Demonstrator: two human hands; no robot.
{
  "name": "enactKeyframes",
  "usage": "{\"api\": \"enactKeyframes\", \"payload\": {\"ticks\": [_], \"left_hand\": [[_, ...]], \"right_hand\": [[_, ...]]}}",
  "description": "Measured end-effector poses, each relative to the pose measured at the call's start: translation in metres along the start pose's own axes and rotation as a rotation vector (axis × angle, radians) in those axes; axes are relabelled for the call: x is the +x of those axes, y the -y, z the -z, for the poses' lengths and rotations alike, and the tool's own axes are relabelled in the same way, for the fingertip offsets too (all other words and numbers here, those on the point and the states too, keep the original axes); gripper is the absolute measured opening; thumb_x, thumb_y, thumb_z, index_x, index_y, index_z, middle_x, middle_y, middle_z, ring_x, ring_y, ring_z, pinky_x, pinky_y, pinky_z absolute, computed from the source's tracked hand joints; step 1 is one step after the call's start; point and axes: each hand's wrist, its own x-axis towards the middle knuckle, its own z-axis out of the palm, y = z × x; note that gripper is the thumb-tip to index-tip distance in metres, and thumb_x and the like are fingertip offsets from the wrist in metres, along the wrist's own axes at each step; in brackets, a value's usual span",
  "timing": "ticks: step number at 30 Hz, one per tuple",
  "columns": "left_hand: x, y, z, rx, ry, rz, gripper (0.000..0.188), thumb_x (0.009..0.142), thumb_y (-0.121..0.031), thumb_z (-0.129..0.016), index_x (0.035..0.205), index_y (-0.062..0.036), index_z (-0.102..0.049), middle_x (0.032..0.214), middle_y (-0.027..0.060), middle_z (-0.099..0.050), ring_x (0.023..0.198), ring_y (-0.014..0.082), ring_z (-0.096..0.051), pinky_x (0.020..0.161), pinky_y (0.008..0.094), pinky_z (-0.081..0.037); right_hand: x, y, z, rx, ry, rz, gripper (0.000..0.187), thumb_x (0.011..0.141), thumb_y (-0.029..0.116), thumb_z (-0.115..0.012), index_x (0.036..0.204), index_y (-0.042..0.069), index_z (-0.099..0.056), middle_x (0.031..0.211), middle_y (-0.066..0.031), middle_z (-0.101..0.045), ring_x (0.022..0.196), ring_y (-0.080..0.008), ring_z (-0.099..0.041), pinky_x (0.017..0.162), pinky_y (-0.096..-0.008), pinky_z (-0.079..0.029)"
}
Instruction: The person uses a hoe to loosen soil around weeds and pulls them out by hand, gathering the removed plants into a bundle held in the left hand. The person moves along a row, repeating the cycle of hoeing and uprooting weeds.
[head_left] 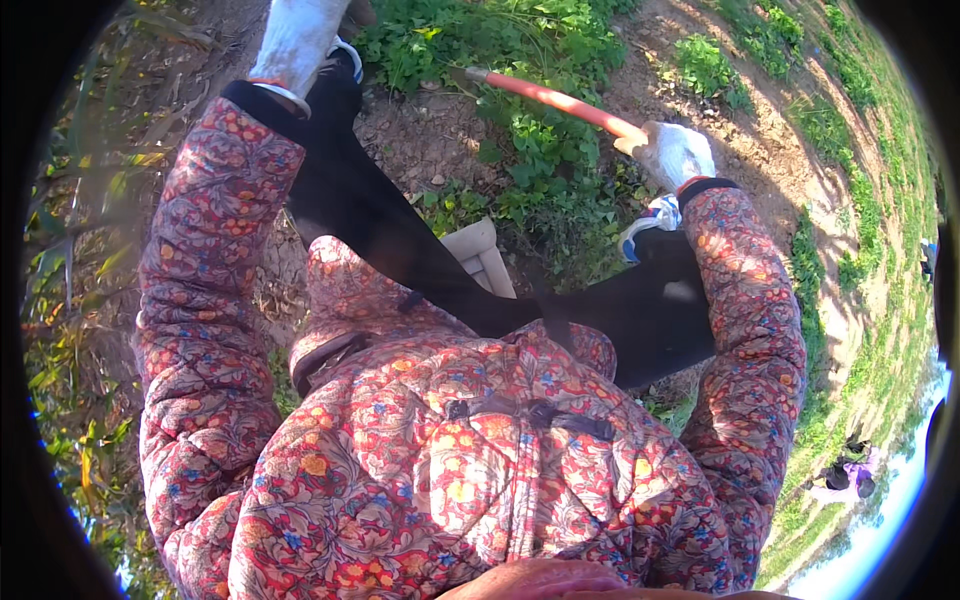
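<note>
My right hand point(682, 155), in a white glove, is closed around one end of a long, slightly curved red handle point(560, 100). Pale wood shows beside the fingers, and a dull greyish tip lies at the other end, over leafy green plants point(545, 150); the kind of tool is unclear. At the upper left my left hand point(297, 45), also in a white glove, reaches toward the top edge of the picture. Its fingers are mostly out of sight, and something brownish next to them cannot be made out.
My black-trousered legs point(400, 230) are spread, with a blue-and-white shoe point(655, 222) under the right forearm. A beige padded object point(482, 255) is between them. Bare soil point(430, 135) surrounds the plants. Tall dry stalks point(75, 240) stand left; a purple item point(850, 480) lies far right.
</note>
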Motion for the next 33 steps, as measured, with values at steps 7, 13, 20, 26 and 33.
{"api": "enactKeyframes", "payload": {"ticks": [7, 13, 20, 26, 33], "left_hand": [[0.018, 0.193, -0.134, 0.275, 0.462, 0.522, 0.028, 0.092, -0.028, -0.065, 0.107, -0.0040, -0.067, 0.085, 0.0053, -0.069, 0.056, 0.0138, -0.065, 0.051, 0.0273, -0.050], [-0.028, 0.316, -0.207, 0.676, 0.719, 0.467, 0.029, 0.088, -0.031, -0.061, 0.107, -0.0119, -0.072, 0.107, 0.0150, -0.071, 0.102, 0.0337, -0.066, 0.089, 0.0402, -0.051], [-0.034, 0.328, -0.249, 0.887, 0.948, -0.198, 0.027, 0.089, -0.010, -0.051, 0.114, -0.0074, -0.064, 0.118, 0.0148, -0.060, 0.100, 0.0315, -0.064, 0.080, 0.0426, -0.055], [0.006, 0.323, -0.287, 0.838, 0.799, -0.124, 0.039, 0.082, -0.013, -0.062, 0.120, -0.0039, -0.056, 0.113, 0.0154, -0.059, 0.099, 0.0326, -0.063, 0.078, 0.0442, -0.055], [-0.049, 0.278, -0.385, 0.784, 0.737, 0.288, 0.046, 0.079, -0.029, -0.065, 0.112, 0.0020, -0.064, 0.114, 0.0213, -0.060, 0.111, 0.0371, -0.055, 0.091, 0.0458, -0.048]], "right_hand": [[-0.035, -0.052, 0.004, 0.537, 0.283, -0.390, 0.054, 0.082, 0.058, -0.067, 0.095, 0.006, -0.072, 0.068, -0.0044, -0.063, 0.063, -0.0172, -0.062, 0.057, -0.0333, -0.046], [-0.032, -0.069, -0.033, 1.093, 0.265, -0.566, 0.028, 0.087, 0.033, -0.068, 0.085, 0.006, -0.064, 0.060, 0.0010, -0.052, 0.042, -0.0106, -0.047, 0.036, -0.0269, -0.031], [0.014, -0.066, -0.016, 1.295, -0.005, -0.609, 0.036, 0.096, 0.039, -0.061, 0.085, 0.005, -0.063, 0.056, 0.0033, -0.049, 0.039, -0.0072, -0.040, 0.037, -0.0231, -0.029], [0.045, -0.060, 0.024, 1.290, -0.033, -0.604, 0.028, 0.095, 0.034, -0.062, 0.098, 0.006, -0.063, 0.067, 0.0013, -0.056, 0.053, -0.0068, -0.049, 0.047, -0.0219, -0.037], [0.057, -0.046, 0.038, 1.308, -0.040, -0.528, 0.034, 0.093, 0.037, -0.065, 0.107, 0.005, -0.062, 0.075, -0.0029, -0.061, 0.057, -0.0082, -0.053, 0.050, -0.0235, -0.040]]}}
